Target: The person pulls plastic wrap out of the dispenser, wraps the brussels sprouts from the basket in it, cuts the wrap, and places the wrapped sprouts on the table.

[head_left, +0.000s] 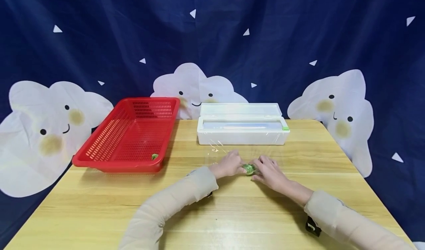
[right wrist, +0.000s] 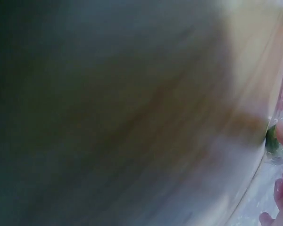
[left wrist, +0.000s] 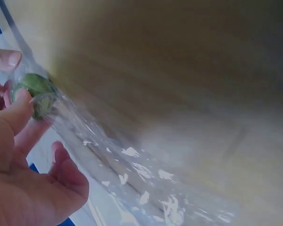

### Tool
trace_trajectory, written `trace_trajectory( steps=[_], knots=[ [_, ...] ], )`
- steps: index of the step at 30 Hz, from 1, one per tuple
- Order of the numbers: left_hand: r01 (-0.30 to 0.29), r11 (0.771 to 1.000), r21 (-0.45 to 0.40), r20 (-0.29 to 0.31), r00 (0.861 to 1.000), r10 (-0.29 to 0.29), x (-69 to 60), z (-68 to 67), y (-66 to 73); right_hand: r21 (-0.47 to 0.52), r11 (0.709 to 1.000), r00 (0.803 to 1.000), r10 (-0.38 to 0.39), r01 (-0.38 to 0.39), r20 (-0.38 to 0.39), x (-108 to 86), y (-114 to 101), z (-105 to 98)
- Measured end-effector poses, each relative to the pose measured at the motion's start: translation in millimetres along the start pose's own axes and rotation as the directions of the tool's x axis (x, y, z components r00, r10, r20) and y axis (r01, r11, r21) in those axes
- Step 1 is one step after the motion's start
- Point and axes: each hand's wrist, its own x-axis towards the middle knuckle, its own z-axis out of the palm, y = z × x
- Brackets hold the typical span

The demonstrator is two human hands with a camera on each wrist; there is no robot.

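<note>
A small green item (head_left: pixel 248 169) wrapped in clear film lies between the two hands over the table. My left hand (head_left: pixel 230 164) pinches its left side; in the left wrist view, thumb and fingers of that hand (left wrist: pixel 26 165) curl round the green item (left wrist: pixel 37 87). At its right side my right hand (head_left: pixel 270 173) grips it with bent fingers. Clear film (left wrist: pixel 132 174) trails from the item, crinkled and shiny. In the right wrist view only the edge of the green item (right wrist: pixel 272 140) and some fingertips show.
A red basket (head_left: pixel 124 165) stands at the left with a small green piece (head_left: pixel 154 156) in its near right corner. Behind the hands is a white film box (head_left: pixel 241 137), its lid (head_left: pixel 240 109) raised. A blue curtain (head_left: pixel 219 28) hangs beyond the wooden table (head_left: pixel 212 224).
</note>
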Motion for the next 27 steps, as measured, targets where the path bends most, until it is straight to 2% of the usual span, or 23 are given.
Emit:
trace_trajectory(
  steps=[3, 6, 8, 11, 13, 15, 21, 27],
  knots=[
    [0.003, 0.999, -0.039, 0.015, 1.000, -0.002, 2.7, 0.4, -3.0, 0.010, 0.999, 0.999, 0.036, -0.036, -0.001, 4.8, 2, 2],
    [0.034, 0.998, -0.052, 0.021, 0.999, -0.033, 2.5, 0.0, -3.7, 0.015, 0.998, 0.998, 0.059, -0.059, 0.010, 9.5, 3, 3],
    [0.062, 0.997, -0.050, 0.003, 0.998, -0.062, 1.1, -0.9, -3.5, 0.023, 0.998, 0.998, 0.063, -0.063, 0.021, 11.7, 4, 3],
    [0.081, 0.996, -0.039, -0.080, 0.993, -0.084, -2.0, -3.1, -2.5, 0.023, 0.997, 0.996, 0.075, -0.076, 0.040, 14.5, 4, 1],
    [0.079, 0.997, -0.024, -0.148, 0.986, -0.082, -3.7, -4.5, -1.3, 0.009, 0.996, 0.994, 0.089, -0.090, 0.057, 16.2, 4, 0],
    [0.069, 0.998, 0.006, -0.189, 0.980, -0.067, -5.3, -5.1, 0.5, -0.007, 0.995, 0.992, 0.100, -0.100, 0.077, 18.2, 4, -2],
    [0.057, 0.990, 0.127, -0.169, 0.985, -0.035, -6.7, -2.9, 4.8, -0.055, 0.991, 0.982, 0.125, -0.118, 0.143, 23.1, 5, -3],
    [0.070, 0.985, 0.156, -0.158, 0.986, -0.045, -1.9, -0.7, 3.1, -0.078, 0.989, 0.976, 0.137, -0.125, 0.167, 25.8, 7, -4]
  ],
)
